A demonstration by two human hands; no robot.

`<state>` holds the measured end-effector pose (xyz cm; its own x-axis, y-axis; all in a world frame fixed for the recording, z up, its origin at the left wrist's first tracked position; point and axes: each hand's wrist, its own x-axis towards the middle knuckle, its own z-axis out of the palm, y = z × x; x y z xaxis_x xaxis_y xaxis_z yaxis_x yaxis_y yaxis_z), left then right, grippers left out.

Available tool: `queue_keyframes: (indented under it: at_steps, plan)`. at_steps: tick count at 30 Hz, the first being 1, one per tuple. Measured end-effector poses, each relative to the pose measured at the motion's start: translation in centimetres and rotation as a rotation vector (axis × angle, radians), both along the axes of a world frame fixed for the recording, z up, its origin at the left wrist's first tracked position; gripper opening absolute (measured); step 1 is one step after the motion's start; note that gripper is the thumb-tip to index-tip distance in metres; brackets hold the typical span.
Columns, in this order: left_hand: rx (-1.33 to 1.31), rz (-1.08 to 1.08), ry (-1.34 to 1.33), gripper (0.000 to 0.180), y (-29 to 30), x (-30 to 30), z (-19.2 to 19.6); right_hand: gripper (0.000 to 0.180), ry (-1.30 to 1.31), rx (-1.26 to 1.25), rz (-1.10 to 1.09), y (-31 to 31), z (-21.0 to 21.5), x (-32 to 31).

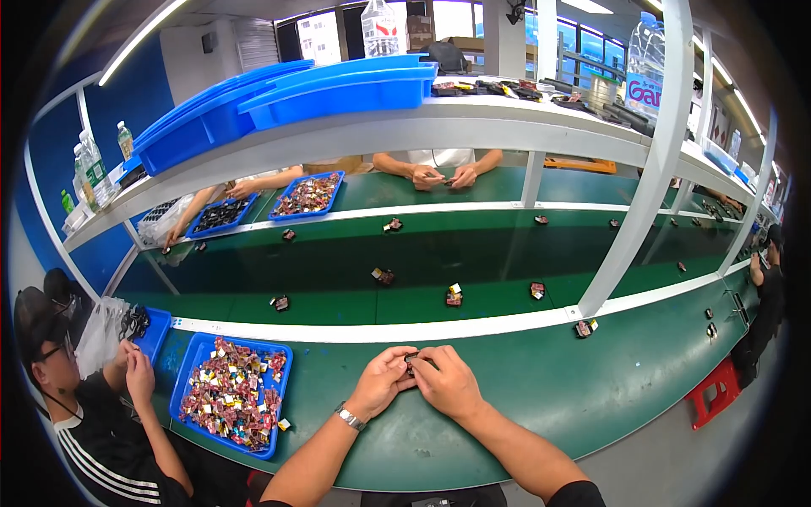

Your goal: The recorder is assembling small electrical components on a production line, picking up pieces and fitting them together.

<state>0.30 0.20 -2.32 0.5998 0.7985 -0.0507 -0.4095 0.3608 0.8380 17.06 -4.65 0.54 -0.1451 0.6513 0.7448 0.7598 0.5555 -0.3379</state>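
Note:
My left hand [380,385] and my right hand [449,385] meet over the green worktable [524,380], both closed on a small dark electronic part [411,358]. Fingertips of both hands pinch it from either side and cover most of it, so its details are hidden. To the left of my hands lies a blue tray [285,372] heaped with small reddish circuit boards [226,395] bearing white and yellow bits. One loose board [284,424] rests by the tray's right edge. A small board assembly [585,328] sits to the right, against the white rail.
Beyond the white rail [380,333] runs a green conveyor belt [355,253] with several small assemblies spaced along it. A white post [629,194] rises at the right, carrying a shelf with blue trays [338,95]. At the left a co-worker [101,422] sits close; others work across the belt.

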Motion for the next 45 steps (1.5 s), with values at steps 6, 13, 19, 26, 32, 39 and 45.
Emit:
queue_keyframes:
  at_steps: [6, 13, 19, 26, 32, 39, 45]
  plan:
    - [-0.007, 0.001, 0.032, 0.029, -0.2, 0.1, 0.1, 0.021, -0.042, 0.013, -0.004, -0.2, 0.1, 0.1]
    - [-0.012, 0.010, 0.025, 0.030, -0.2, 0.2, 0.3, 0.021, -0.049, 0.051, -0.043, -0.1, -0.3, 0.0]
    - [-0.011, 0.011, 0.018, 0.030, -0.2, 0.1, 0.4, 0.020, -0.065, 0.057, -0.057, -0.2, -0.6, -0.1]
    - [-0.005, 0.010, 0.046, 0.029, -0.4, 0.3, 0.9, 0.021, -0.108, 0.046, -0.075, -0.2, -0.9, 0.0]
    - [0.012, 0.010, 0.040, 0.028, -0.4, 0.2, 0.5, 0.016, -0.054, 0.048, -0.053, 0.0, -0.4, -0.2]
    - [-0.012, -0.001, 0.007, 0.030, -0.1, 0.1, 0.2, 0.019, 0.013, 0.048, -0.042, 0.1, -0.5, -0.1]
    - [0.009, -0.010, -0.034, 0.030, -0.2, 0.2, 0.3, 0.013, 0.119, 0.024, -0.041, 0.0, -0.2, 0.0]
